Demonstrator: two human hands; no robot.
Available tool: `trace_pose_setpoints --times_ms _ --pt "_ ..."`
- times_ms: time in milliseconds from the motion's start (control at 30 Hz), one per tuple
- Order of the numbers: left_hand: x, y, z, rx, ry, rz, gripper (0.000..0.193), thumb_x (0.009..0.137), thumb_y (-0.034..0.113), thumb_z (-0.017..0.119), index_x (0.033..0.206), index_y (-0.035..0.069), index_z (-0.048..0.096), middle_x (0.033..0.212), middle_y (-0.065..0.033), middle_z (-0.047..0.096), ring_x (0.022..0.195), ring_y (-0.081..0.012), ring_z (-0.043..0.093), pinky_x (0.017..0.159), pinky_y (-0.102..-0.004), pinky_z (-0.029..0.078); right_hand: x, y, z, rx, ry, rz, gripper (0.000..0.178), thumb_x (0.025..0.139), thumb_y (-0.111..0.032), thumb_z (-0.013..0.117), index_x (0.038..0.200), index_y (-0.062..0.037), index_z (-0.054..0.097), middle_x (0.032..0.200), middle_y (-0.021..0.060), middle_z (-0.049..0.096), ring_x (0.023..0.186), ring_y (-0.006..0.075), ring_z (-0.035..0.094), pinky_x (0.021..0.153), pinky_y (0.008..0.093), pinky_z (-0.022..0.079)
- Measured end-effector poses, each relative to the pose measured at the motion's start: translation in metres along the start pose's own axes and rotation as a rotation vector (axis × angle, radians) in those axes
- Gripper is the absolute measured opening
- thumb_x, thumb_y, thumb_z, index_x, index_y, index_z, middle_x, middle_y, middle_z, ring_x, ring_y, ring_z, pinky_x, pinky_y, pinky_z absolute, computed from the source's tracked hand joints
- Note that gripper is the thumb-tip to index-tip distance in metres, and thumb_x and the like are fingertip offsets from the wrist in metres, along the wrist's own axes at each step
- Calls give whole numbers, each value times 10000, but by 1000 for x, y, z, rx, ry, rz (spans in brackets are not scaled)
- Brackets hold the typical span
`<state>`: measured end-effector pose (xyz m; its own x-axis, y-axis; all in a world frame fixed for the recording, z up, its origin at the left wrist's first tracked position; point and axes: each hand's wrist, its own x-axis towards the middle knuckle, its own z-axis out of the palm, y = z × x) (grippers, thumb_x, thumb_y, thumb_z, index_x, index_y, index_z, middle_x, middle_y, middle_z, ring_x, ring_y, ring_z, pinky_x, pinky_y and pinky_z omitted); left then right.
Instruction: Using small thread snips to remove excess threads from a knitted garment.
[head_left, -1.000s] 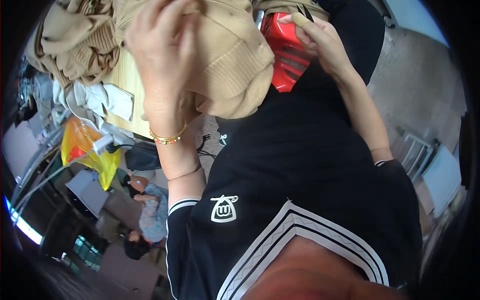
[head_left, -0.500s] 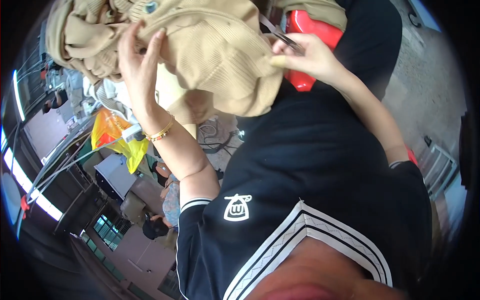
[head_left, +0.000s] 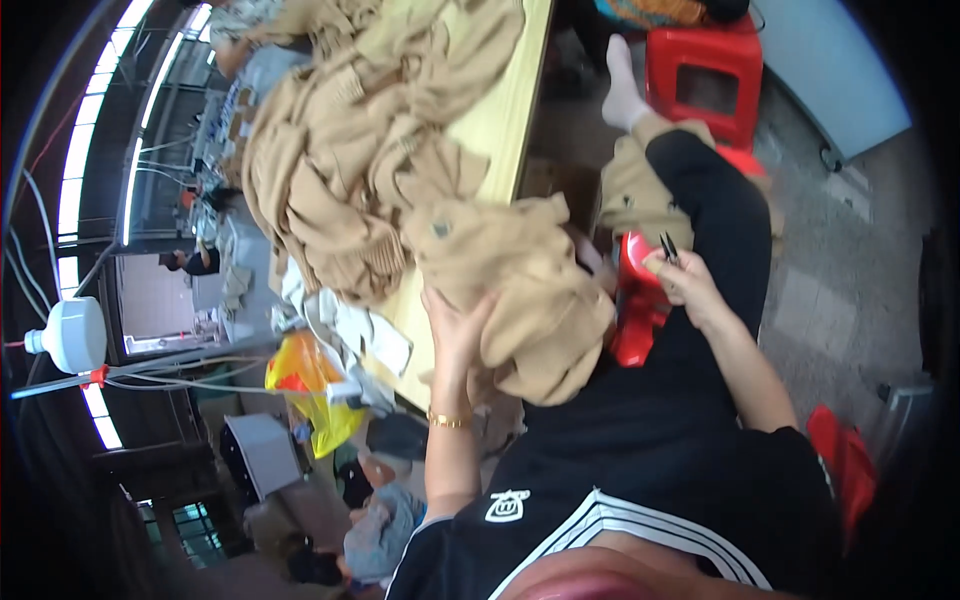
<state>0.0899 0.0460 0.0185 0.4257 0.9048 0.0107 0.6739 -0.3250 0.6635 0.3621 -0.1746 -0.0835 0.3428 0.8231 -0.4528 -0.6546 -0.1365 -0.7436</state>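
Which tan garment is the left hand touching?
The near garment, draped over the edge of the table; the tan heap lies farther up it, the other tan cloth beside the black-trousered leg.

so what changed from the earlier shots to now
The view swung forward, revealing a red stool. The right hand drew away rightward from the edge of the tan garment; the left hand shifted toward the garment's near side. The right hand still holds the small dark pointed tool.
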Motion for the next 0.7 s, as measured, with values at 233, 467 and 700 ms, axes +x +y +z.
trace_pose_setpoints --times_ms 233,467,700 --pt "-31 87 -8 -784 -306 -253 752 738 -85 723 1394 31 373 1288 -149 548 1127 -249 606 896 -343 538 6 -7 -1 170 -15 -18 122 935 -202 658 976 -90 636 638 -102 439 462 -20 319 419 174 198" --pt "2 157 -24 -680 -609 -434 704 679 -41 688 1339 48 460 1199 -84 593 1023 -181 630 940 -330 494 14 -8 -2 243 28 -86 111 939 -175 628 1015 -96 646 631 -102 428 457 -13 314 422 169 217" --pt "232 262 -143 -536 -197 472 358 996 250 503 1249 11 583 1160 -99 655 1056 -169 627 931 -303 498 8 -11 -3 264 54 -88 109 960 -176 630 998 -77 655 627 -93 411 445 -8 298 405 179 212"
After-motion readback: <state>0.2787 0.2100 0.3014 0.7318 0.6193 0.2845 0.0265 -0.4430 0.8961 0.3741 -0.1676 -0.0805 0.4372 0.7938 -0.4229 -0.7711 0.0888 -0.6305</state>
